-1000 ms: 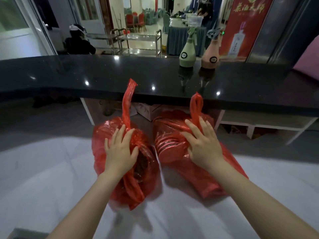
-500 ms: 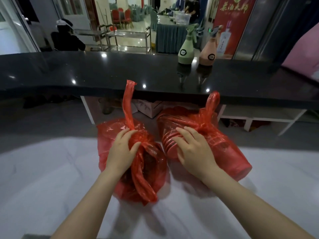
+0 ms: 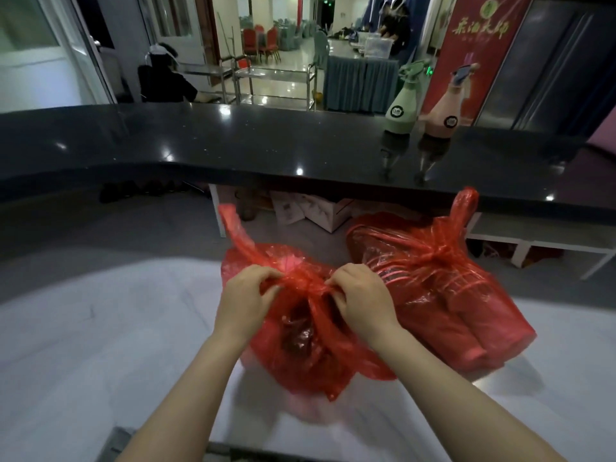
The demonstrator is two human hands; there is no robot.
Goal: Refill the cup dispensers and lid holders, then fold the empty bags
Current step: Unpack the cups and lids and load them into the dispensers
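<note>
Two knotted red plastic bags lie side by side on the white counter (image 3: 100,345). The left bag (image 3: 300,355) sits right in front of me, one handle sticking up to the left. My left hand (image 3: 245,301) and my right hand (image 3: 361,300) both pinch the gathered plastic at its knot, fingers curled, one on each side. The right bag (image 3: 443,295) lies apart from my hands, tied at the top, with stacked cups showing through the plastic.
A raised black bar top (image 3: 266,151) runs across behind the bags. A green spray bottle (image 3: 401,105) and a pink spray bottle (image 3: 443,111) stand on it at the right. Cardboard boxes (image 3: 310,211) sit under the bar. A person (image 3: 163,78) sits beyond it.
My right hand left the right bag and came over to the left bag. Both hands, which rested flat on the bags, now pinch the left bag's knot.
</note>
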